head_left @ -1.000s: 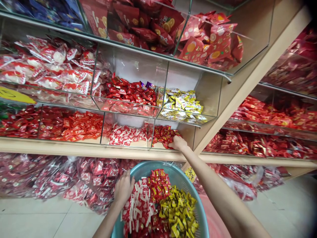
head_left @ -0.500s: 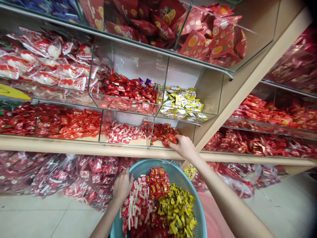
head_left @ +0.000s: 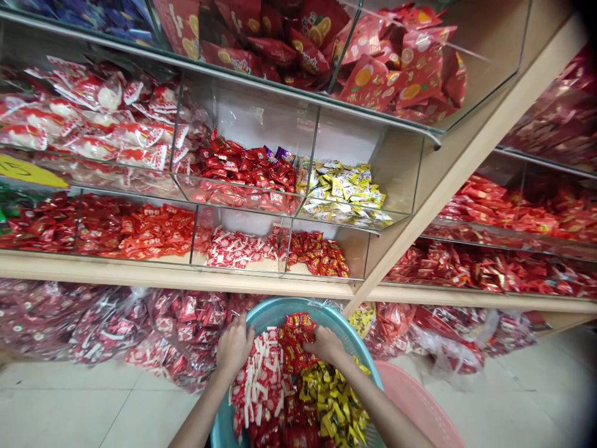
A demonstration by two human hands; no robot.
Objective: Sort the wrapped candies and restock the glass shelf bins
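A teal plastic basket (head_left: 366,345) holds wrapped candies in separate heaps. My left hand (head_left: 234,350) grips its upper left rim, thumb inside. Inside, my right hand (head_left: 326,344) is down at the pile of red-wrapped candies (head_left: 295,339), its fingers curled round some of them; the fingertips are partly hidden. White-and-red candies (head_left: 256,379) lie under the left hand's side, and yellow-wrapped candies (head_left: 336,401) lie below the right wrist. More red candies (head_left: 319,255) sit in the lowest shelf compartment just beyond the basket.
Clear-fronted shelf bins hold white-and-yellow candies (head_left: 347,190), red candies (head_left: 247,171) and large red packets (head_left: 405,74). A wooden shelf edge (head_left: 140,274) runs above the basket. Bulging plastic bags of candy (head_left: 186,323) rest on the tiled floor. A pink tub (head_left: 420,404) stands under the basket's right side.
My right hand has come down from the lowest shelf compartment into the basket, at the red candies. My left hand stays on the rim. The view has shifted slightly.
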